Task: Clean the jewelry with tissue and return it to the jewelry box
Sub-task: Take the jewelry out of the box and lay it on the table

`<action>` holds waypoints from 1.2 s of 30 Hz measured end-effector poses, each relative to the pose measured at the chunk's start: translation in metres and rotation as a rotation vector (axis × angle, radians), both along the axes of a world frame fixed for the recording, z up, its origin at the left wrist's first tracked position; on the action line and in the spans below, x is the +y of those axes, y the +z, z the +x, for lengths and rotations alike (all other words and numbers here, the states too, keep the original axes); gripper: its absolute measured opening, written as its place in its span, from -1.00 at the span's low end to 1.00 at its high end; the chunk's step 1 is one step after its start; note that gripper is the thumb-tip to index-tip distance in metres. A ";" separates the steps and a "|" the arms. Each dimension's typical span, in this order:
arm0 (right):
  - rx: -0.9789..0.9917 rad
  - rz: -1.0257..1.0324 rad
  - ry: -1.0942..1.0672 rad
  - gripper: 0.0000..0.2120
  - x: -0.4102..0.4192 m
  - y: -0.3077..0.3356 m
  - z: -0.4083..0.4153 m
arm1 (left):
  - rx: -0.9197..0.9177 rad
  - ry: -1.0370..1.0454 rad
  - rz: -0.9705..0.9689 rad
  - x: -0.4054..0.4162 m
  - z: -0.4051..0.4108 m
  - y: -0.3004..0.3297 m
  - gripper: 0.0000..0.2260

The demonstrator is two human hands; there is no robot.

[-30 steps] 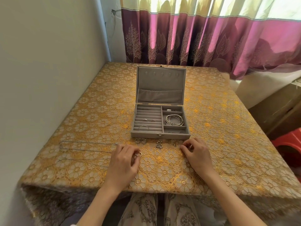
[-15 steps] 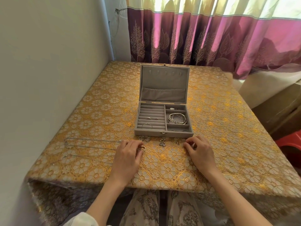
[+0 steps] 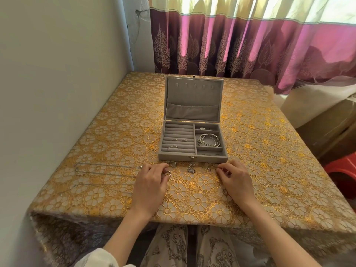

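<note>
Head view: grey velvet-lined jewelry box [image 3: 192, 139] sits lid-up, open, mid-table on the gold floral lace tablecloth [image 3: 269, 170]. Inside the box: two small rings and a thin bangle in the left ring-roll section, coiled silver beaded bracelets [image 3: 209, 140] in the middle right compartment, small pieces in the compartments behind and in front of it.

Just in front of the box: small loose silver pieces [image 3: 191, 168] on the cloth. Front-left of the box: thin silver chain necklaces [image 3: 107, 167] stretched out flat.

Left hand [image 3: 152, 187], front-left of the box, fingers curled, pinching a small silver ring [image 3: 167, 173].

Right hand [image 3: 234, 182], front-right of the box, fingers curled with tips on the cloth; whether they grip anything, can't tell.
</note>
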State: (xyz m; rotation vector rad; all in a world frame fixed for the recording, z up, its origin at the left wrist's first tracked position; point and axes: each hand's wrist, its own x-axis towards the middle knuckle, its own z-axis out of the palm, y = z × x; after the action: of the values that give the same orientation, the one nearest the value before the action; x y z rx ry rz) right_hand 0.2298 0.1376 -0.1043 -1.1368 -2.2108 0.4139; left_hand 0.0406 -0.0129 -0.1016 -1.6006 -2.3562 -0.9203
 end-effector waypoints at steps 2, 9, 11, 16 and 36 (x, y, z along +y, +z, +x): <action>0.001 -0.004 0.002 -0.91 0.000 0.000 0.000 | 0.012 -0.009 0.006 0.000 0.000 0.001 -0.67; 0.012 -0.046 0.011 -0.88 0.000 0.001 0.001 | 0.048 -0.045 -0.029 0.000 -0.001 -0.001 -0.67; 0.039 -0.065 0.018 -0.85 0.000 0.001 0.002 | 0.037 -0.042 -0.040 0.000 -0.002 -0.001 -0.71; 0.203 -0.069 0.004 -0.92 -0.003 0.008 0.001 | -0.014 -0.090 -0.028 0.004 -0.012 0.010 -0.72; -0.111 0.003 0.314 -0.80 0.057 0.036 -0.115 | 0.037 -0.207 -0.253 0.112 -0.078 0.048 -0.82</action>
State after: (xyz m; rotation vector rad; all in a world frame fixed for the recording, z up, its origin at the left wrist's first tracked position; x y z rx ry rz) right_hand 0.1148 0.1945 -0.0687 -0.8284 -2.4959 0.4866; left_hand -0.0369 0.0993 -0.0536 -1.9682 -2.3946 -0.6368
